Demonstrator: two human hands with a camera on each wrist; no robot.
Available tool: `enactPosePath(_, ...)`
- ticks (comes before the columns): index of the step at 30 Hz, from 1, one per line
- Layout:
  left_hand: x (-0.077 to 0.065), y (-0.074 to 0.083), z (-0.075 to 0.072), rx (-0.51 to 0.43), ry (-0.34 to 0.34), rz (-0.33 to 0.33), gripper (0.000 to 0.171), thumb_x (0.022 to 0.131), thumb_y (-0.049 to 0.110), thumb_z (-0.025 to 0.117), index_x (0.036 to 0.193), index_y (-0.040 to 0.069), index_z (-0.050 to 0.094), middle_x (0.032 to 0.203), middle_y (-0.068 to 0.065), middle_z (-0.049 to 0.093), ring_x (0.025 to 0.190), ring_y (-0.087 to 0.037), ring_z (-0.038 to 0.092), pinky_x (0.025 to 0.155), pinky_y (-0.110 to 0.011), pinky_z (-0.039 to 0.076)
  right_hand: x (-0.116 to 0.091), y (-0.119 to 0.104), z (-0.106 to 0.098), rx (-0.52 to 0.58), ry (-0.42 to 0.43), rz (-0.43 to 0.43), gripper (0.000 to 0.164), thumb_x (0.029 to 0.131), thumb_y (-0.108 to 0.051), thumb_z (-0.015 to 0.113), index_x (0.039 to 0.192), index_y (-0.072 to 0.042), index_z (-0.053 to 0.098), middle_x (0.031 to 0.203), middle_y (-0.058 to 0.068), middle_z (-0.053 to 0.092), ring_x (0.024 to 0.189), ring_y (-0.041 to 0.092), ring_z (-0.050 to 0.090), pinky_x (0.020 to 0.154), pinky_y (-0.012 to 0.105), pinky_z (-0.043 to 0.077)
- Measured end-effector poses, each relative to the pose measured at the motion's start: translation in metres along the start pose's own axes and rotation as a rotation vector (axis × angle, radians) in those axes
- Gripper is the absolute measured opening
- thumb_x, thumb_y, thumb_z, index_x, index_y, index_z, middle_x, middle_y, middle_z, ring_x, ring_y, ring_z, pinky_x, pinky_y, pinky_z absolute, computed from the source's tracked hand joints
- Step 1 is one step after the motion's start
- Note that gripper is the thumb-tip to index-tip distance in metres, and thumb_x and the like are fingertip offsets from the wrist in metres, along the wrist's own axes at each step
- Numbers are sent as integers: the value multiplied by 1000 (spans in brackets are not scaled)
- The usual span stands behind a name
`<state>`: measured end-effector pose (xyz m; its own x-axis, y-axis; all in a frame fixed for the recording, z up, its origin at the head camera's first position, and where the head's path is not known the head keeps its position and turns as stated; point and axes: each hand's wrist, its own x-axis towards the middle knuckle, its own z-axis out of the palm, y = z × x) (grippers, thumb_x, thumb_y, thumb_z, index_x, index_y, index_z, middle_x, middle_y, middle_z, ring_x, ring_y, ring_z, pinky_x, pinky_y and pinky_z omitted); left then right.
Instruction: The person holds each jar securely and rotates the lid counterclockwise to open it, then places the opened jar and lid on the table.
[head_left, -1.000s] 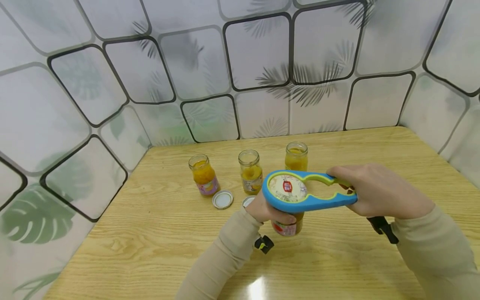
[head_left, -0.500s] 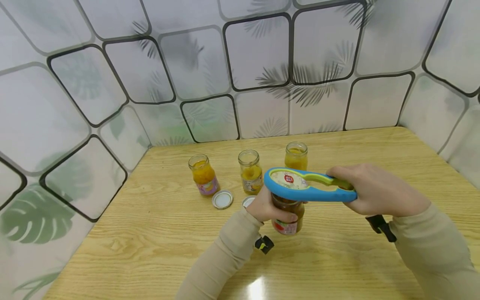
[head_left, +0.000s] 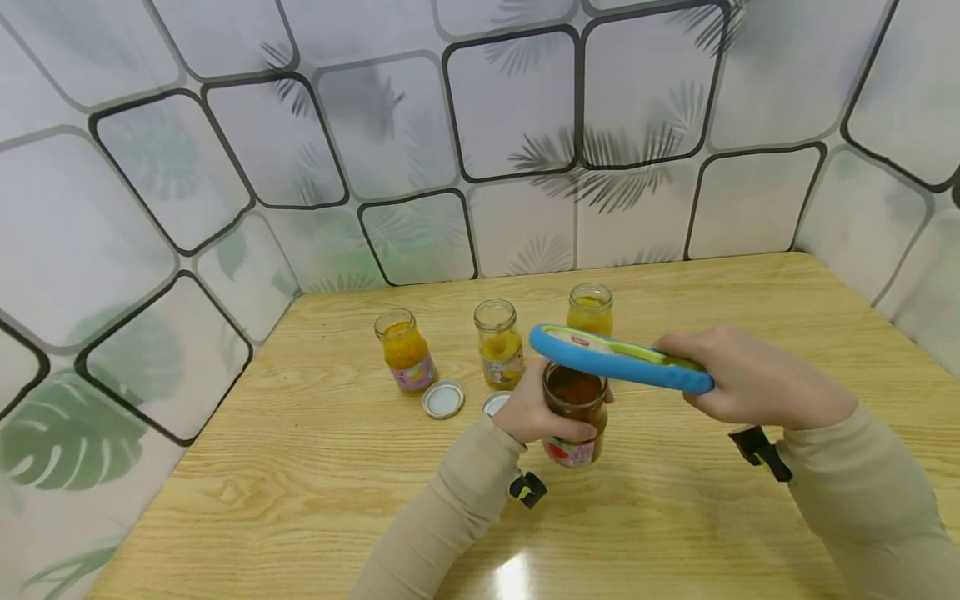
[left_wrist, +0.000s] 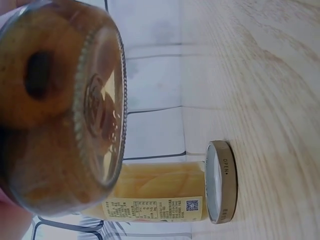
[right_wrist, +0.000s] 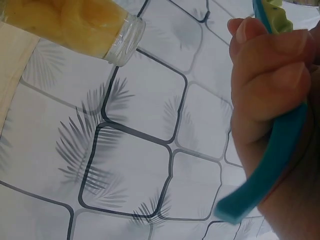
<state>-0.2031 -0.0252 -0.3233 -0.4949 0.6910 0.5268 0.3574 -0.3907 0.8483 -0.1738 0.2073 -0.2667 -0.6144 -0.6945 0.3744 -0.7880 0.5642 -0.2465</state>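
My left hand (head_left: 546,410) grips an open glass jar (head_left: 576,407) with dark reddish-brown contents. Its ridged base (left_wrist: 102,115) shows in the left wrist view, lifted off the table. Above and behind the jar's mouth, my right hand (head_left: 757,377) holds a blue and green jar opener (head_left: 637,368), tilted so its far edge is raised. A pale printed lid (head_left: 583,337) sits in the opener's ring, apart from the jar. In the right wrist view, curled fingers (right_wrist: 270,85) wrap the opener's handle (right_wrist: 265,175).
Behind the hands stand three lidless jars with yellow-orange fruit: left (head_left: 407,354), middle (head_left: 501,346) and right (head_left: 590,312). One lid (head_left: 443,399) lies upturned near the left jar; another lid (head_left: 495,403) is partly hidden by my left hand. A patterned curtain (head_left: 517,225) backs the table.
The opener has tipped up and lifted off the jar, taking the lid with it and exposing the jar's mouth. My left hand has kept its hold on the jar.
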Motion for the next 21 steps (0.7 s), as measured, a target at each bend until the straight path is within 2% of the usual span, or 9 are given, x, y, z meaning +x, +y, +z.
enactPosePath(5,0,-2,0,41,34,-19,45,61,-21,58,102,-15,40,86,-34,53,83,-26,56,82,-43,43,-1,2,0,12,7,-10,33,64,9,57,89,-12,54,62,-17,36,49,-6,29,41,17,29)
enactPosePath(11,-1,-2,1,52,75,-26,44,61,-21,59,101,-15,41,87,-38,51,82,-15,57,80,-42,45,0,-1,-1,16,-8,1,32,65,10,54,85,-14,52,59,-17,33,47,-6,28,39,16,30)
enactPosePath(21,0,-1,2,40,86,-40,44,62,-20,59,102,-15,41,88,-39,50,82,-12,58,80,-43,45,0,0,0,6,-26,20,30,65,8,57,85,-14,53,60,-16,34,48,-5,28,41,17,29)
